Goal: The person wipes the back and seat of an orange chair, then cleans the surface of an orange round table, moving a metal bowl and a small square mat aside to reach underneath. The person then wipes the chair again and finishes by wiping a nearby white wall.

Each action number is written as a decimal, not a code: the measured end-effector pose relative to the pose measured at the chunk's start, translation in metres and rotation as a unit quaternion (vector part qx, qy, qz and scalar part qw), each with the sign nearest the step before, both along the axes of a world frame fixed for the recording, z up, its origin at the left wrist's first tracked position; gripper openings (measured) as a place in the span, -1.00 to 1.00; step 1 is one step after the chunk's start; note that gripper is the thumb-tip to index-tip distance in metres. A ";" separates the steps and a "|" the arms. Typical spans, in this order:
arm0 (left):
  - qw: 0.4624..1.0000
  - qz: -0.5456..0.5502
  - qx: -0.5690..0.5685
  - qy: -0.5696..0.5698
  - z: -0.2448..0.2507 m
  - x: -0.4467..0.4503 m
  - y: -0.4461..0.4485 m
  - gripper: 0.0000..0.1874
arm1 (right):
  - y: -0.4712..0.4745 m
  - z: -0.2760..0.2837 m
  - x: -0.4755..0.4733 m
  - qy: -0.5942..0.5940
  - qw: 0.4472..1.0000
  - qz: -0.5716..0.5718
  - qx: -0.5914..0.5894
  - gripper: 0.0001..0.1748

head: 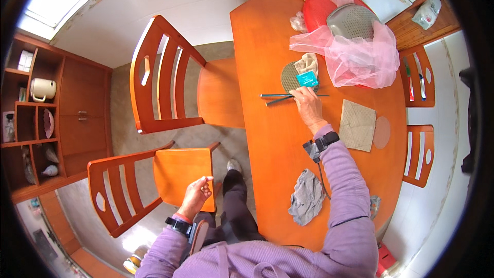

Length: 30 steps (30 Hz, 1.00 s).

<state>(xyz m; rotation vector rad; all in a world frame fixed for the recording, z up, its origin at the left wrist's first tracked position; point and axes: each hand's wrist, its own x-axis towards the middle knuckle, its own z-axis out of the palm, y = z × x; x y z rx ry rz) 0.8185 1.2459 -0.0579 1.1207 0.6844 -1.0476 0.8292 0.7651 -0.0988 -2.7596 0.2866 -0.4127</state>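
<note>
My right hand (308, 104) reaches over the wooden table, its fingers bent down onto two slim dark sticks like pencils (276, 95) that cross under them. Whether the fingers grip these or only rest on them is hidden. Just beyond the fingertips, a teal packet (307, 79) bearing writing lies on a round woven mat (288, 76), against a crumpled beige cloth (307, 63). My left hand (196, 197) hangs off the table, above the seat of a wooden chair (181, 173). Its fingers are curled towards the thumb, with nothing visible in them.
On the table (266, 154) lie a crumpled grey cloth (307, 197), a square patterned mat (357, 125) and a pink disc (381, 133). Pink mesh fabric (361, 61) partly covers a red basket (314, 7) and a grey colander (353, 19). Another chair (220, 88) stands by the left edge.
</note>
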 end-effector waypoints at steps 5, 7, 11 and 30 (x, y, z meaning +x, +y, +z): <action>1.000 -0.010 0.006 -0.005 0.000 -0.001 0.000 -0.70 | -0.052 0.004 -0.023 -0.068 0.988 -0.134 -0.030 -0.78; 1.000 -0.018 0.013 0.000 -0.001 -0.001 -0.001 -0.70 | -0.081 0.008 -0.031 -0.013 0.971 -0.234 -0.042 -0.73; 1.000 -0.027 -0.003 0.003 -0.003 0.000 -0.007 -0.71 | -0.110 0.007 -0.031 0.020 0.958 -0.285 -0.041 -0.62; 0.998 -0.028 -0.041 0.043 -0.018 0.001 -0.008 -0.69 | 0.216 0.012 -0.242 0.123 0.977 -0.176 0.015 -0.25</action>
